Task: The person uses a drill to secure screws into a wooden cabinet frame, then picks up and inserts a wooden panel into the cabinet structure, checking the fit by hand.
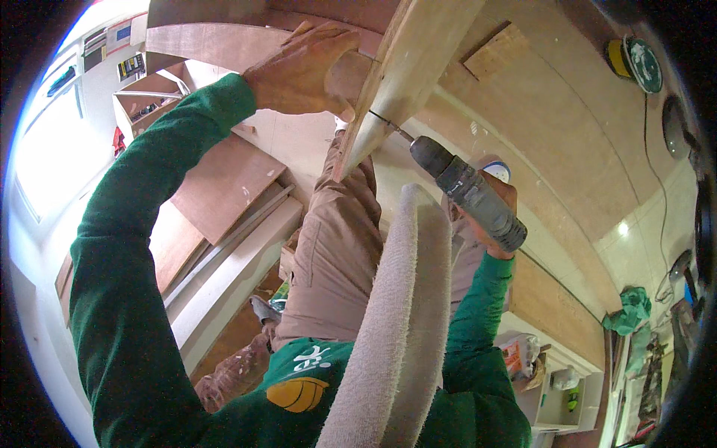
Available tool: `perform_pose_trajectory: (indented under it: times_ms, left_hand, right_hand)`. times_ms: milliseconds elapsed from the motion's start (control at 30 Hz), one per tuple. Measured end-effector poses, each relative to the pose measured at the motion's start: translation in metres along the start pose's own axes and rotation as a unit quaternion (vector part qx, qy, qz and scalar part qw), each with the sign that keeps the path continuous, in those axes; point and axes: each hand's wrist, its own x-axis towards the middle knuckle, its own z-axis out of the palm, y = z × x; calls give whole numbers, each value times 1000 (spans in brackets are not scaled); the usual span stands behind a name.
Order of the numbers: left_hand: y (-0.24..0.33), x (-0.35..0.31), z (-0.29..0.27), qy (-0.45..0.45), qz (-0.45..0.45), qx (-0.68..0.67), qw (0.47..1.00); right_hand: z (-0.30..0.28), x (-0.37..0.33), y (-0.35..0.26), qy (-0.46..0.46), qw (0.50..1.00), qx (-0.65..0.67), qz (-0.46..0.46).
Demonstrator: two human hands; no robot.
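My right hand (499, 196) grips a dark grey cordless drill (478, 196), held sideways and pointing up and left. From its chuck a thin drill bit (392, 125) reaches the face of a pale wooden board (403, 82), and the tip meets the wood. How deep it goes I cannot tell. On the board's other side my left hand (299, 71) curls around its edge, thumb lowered and fingers partly hidden. A curved reddish wooden panel (224, 46) runs behind that hand. Close in front, a fuzzy off-white curved piece (396, 321) covers part of my lap.
Left are a leaning plywood sheet (231, 187), a long white beam (239, 276) and an open wooden box (142, 104). Right are a large wooden panel (553, 112), a cable reel (642, 63) with trailing cord and a green bag (629, 312). A stained trouser leg (237, 373) shows lower left.
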Motion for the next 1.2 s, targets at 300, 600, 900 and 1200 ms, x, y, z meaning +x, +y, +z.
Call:
perform_pose_trajectory:
  times_ms: [300, 600, 900, 1200]
  left_hand:
    - [4, 1, 2, 25, 33, 25, 999]
    - [7, 8, -6, -26, -7, 0, 1000]
    - [5, 7, 2, -1, 1, 7, 1000]
    - [4, 3, 4, 54, 27, 6, 998]
  right_hand:
    - [1, 8, 13, 1, 980, 199, 1]
    - [-27, 35, -17, -38, 978, -119, -167]
    - [-32, 46, -30, -54, 954, -194, -221]
    - [-17, 52, -28, -27, 958, -185, -217]
